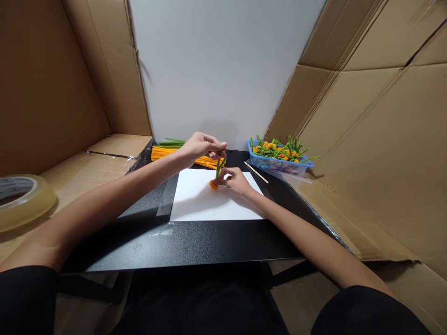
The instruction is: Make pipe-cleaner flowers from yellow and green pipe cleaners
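Note:
Over the white sheet of paper point(188, 204) I hold a small pipe-cleaner piece with an orange rounded end point(213, 184) and green pipe-cleaner stems point(219, 168) rising from it. My left hand point(204, 146) is closed in a pinch at the upper end of the green stems. Lower down, my right hand point(235, 180) pinches the piece where green meets orange. The orange end points down, close to the paper; whether it touches cannot be told. Fingers hide part of the stems.
Orange pipe cleaners point(164, 152) and green pipe cleaners point(171, 143) lie behind my left hand. A blue basket point(279, 163) at the back right holds several orange-and-green pieces. A thin stick point(256, 172) lies beside the paper. Cardboard walls flank the black table point(195, 244); a tape roll point(38, 204) sits left.

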The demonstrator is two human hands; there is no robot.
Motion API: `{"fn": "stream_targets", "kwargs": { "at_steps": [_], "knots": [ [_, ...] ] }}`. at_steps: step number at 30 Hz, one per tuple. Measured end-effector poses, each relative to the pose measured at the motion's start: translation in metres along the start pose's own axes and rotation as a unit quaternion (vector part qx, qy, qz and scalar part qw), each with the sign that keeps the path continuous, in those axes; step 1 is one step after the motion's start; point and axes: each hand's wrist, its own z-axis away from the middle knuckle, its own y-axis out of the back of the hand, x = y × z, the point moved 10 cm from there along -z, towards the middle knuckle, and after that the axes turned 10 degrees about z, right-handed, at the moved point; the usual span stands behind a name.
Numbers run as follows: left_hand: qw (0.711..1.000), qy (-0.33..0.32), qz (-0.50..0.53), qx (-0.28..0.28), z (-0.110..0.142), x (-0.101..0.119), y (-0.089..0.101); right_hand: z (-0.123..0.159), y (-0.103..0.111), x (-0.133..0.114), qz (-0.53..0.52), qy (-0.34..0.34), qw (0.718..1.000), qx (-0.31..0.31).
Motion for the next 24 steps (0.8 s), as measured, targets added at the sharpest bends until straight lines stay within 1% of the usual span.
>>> {"fn": "stream_targets", "kwargs": {
  "at_steps": [2,4,5,7,8,9,10,11,13,14,15,16,18,21,24],
  "knots": [
    [1.0,-0.006,-0.013,-0.003,0.002,0.001,-0.005,0.0,0.0,-0.003,0.023,0.007,1.0,-0.007],
    [0.999,-0.029,-0.011,0.009,0.001,0.002,-0.004,0.0,0.0,-0.005,0.03,0.008,1.0,0.003],
    [0.998,-0.05,-0.008,0.03,0.001,0.003,0.0,-0.001,0.002,-0.005,0.024,0.005,1.0,0.017],
    [0.991,-0.096,-0.011,0.096,0.001,0.005,0.014,-0.001,0.009,-0.005,0.002,0.0,0.998,0.06],
    [0.986,-0.11,-0.02,0.127,0.002,0.003,0.02,-0.001,0.014,-0.005,-0.01,-0.001,0.996,0.085],
    [0.983,-0.11,-0.031,0.146,0.002,-0.002,0.023,-0.001,0.019,-0.004,-0.021,0.0,0.994,0.109],
    [0.985,-0.093,-0.04,0.143,0.001,-0.011,0.022,-0.002,0.025,-0.004,-0.03,0.001,0.991,0.129],
    [0.99,-0.062,-0.043,0.118,-0.001,-0.023,0.016,-0.002,0.03,-0.004,-0.036,0.002,0.988,0.148],
    [0.999,-0.006,-0.038,0.036,-0.002,-0.047,-0.003,-0.001,0.043,-0.004,-0.033,0.005,0.982,0.184],
    [0.999,-0.001,-0.032,0.005,-0.001,-0.054,-0.011,-0.001,0.048,-0.005,-0.024,0.008,0.98,0.199],
    [1.0,-0.009,-0.024,-0.011,0.0,-0.058,-0.017,-0.001,0.053,-0.006,-0.013,0.011,0.978,0.209],
    [1.0,-0.02,-0.008,-0.012,0.002,-0.06,-0.019,0.0,0.055,-0.007,-0.004,0.014,0.977,0.215],
    [0.999,-0.022,0.045,0.008,0.003,-0.066,-0.016,-0.001,0.056,-0.007,-0.001,0.015,0.977,0.214],
    [0.989,0.022,0.14,0.038,0.004,-0.085,-0.011,-0.001,0.053,-0.001,-0.034,0.006,0.978,0.208],
    [0.98,0.056,0.18,0.061,0.004,-0.105,-0.005,-0.002,0.046,0.007,-0.071,0.002,0.978,0.198]
  ]
}}
